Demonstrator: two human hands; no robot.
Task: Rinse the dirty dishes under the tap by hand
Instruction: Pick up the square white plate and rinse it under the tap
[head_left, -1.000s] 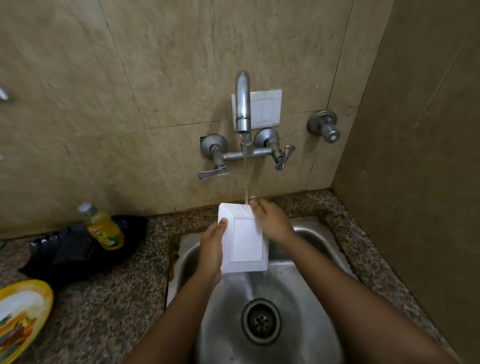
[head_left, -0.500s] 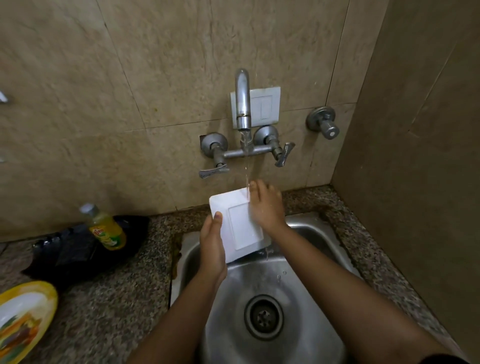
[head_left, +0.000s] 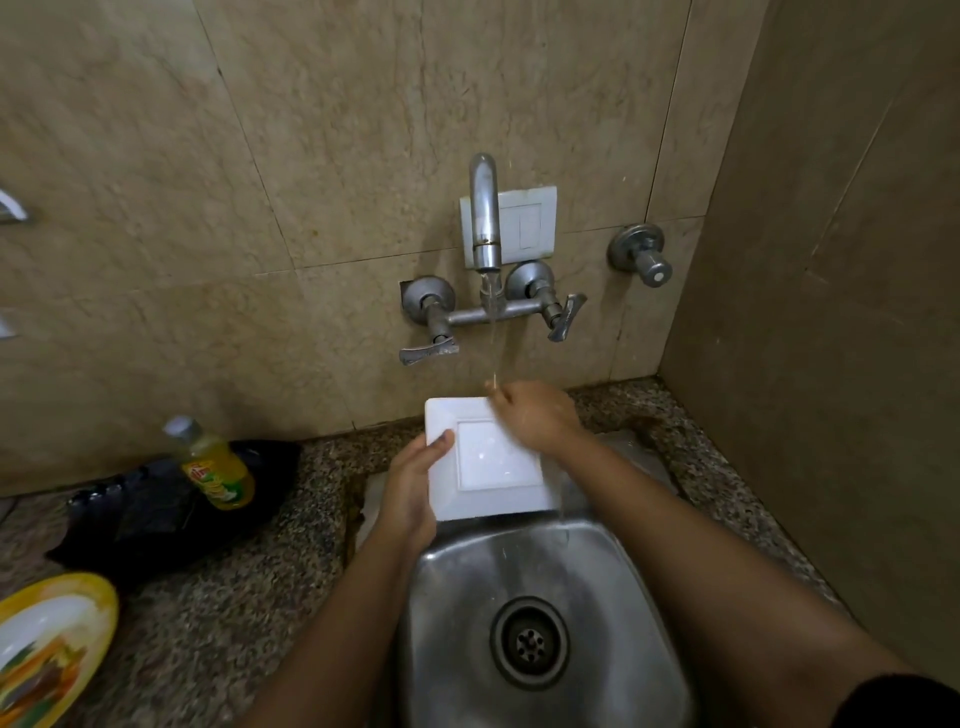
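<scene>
gripping a white square plate (head_left: 493, 462), ceramic by the look, at its left edge with the left hand (head_left: 415, 483): thumb on top of the rim, fingers underneath and out of sight. narrow, one-sided pinch.

resting the right hand (head_left: 535, 415) on the corner farthest from that grip, under the thin stream of water (head_left: 492, 338) off the chrome wall tap (head_left: 484, 208). blurred; cannot tell whether curled over the far rim or rubbing flat.

holding the plate in the air above the far end of the stainless steel sink (head_left: 452, 597), with runoff off the edge opposite the grip. round drain (head_left: 530, 643) well below, nearer the body than the grip.

judged risks:
- slipping out of the left pinch: wet rim, single-edge hold, sideways rubbing from the other hand. likely chip or crack on the steel.
- knocking the far rim on the tap's crossbar or lever handles, above and beyond the grip, if lifted.
- splashing toward the white wall switch plate (head_left: 524, 223) behind the spout, straight above the right hand; stream landing on knuckles, scattering. a few droplets in the air near there.
- rinsing only the corner away from the grip; patch under the left thumb likely missed unless regripped.

left of the grip, well apart on the speckled granite counter (head_left: 234, 597): yellow dish-soap bottle (head_left: 215, 462) on a black plastic bag (head_left: 156, 519), and a yellow-rimmed patterned plate (head_left: 47, 644), probably next in line.
</scene>
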